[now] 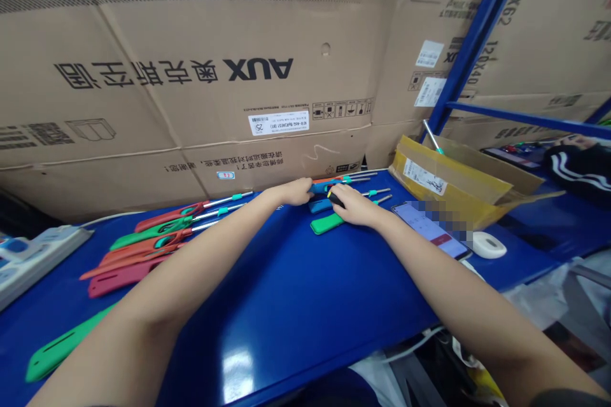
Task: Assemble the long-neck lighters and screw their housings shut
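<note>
My left hand [296, 191] is closed at the handle end of a blue long-nosed lighter [321, 187] near the back of the table. Just right of it, my right hand [356, 205] is closed around a black tool handle with a yellow end [335, 198]; the tool's other end is hidden. Under and beside my hands lie more lighters, among them a green lighter [327, 224] and a second blue one [319, 205], their metal tubes pointing right. To the left is a row of red, orange and green lighters, including a red lighter [172, 216] and a green lighter [153, 233].
A white power strip [45, 259] sits at the left edge of the blue table [286, 311]. On the right are a phone [420, 224], a white rounded device [487, 245] and an open cardboard box [443, 181]. Large cartons [200, 19] wall off the back, beside a blue metal post [477, 44].
</note>
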### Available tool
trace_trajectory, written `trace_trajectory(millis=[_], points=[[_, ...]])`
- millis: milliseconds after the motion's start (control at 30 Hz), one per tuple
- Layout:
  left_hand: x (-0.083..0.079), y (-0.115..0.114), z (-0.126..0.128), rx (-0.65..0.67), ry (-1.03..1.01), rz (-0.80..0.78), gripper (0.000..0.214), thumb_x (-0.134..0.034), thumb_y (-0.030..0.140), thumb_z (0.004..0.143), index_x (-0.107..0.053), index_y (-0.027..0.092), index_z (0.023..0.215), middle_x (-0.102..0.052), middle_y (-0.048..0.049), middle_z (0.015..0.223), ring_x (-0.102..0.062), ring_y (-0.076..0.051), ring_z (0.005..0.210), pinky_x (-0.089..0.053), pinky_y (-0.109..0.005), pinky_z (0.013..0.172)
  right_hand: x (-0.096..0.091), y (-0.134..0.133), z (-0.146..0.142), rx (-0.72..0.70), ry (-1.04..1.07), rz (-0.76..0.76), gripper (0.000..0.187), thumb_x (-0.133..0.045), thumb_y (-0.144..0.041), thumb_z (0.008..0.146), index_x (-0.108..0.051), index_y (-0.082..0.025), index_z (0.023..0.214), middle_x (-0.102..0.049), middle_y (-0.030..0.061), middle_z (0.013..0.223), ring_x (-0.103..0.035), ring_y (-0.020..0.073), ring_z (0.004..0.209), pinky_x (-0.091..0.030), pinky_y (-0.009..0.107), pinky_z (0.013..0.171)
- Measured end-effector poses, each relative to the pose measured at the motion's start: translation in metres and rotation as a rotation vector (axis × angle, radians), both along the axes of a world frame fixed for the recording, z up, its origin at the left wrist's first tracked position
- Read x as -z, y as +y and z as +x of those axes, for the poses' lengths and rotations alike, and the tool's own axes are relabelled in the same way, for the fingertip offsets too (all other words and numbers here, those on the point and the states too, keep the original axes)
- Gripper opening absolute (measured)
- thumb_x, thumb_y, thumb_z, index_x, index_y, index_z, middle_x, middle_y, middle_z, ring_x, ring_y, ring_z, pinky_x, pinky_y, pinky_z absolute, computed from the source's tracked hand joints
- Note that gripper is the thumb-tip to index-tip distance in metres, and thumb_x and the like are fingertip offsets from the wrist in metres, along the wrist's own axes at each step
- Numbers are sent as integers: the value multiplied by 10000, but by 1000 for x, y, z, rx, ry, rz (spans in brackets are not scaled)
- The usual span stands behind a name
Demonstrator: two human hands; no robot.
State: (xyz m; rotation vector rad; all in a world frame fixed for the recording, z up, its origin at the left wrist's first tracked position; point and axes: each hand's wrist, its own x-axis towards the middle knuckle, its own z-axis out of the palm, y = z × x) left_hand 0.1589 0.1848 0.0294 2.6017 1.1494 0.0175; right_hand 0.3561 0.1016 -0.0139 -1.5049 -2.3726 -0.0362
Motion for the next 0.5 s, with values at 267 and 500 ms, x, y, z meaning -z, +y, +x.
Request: trace_trajectory(millis=[267,500], points=[[-35,-36,-92,-120,-182,-60,305,-564,347,1007,-608,163,1246,-673,-85,1194,-660,-221,1054,-556,-408,944,-5,-3,-1,-4,52,-3,322,-625,-343,977,-617,-167,1246,-635,101,1264,-643,240,1095,-559,460,924],[-22,-120,-162,-168,-388,-54,495,-551,558,938,-573,217,1297,-678,-40,1255,-647,-230,1117,-515,-335,979,-43,-33,-19,-122,81,-70,202,-495,-101,866,-596,-186,1018,-661,105,1067,-613,244,947,-478,353,807]])
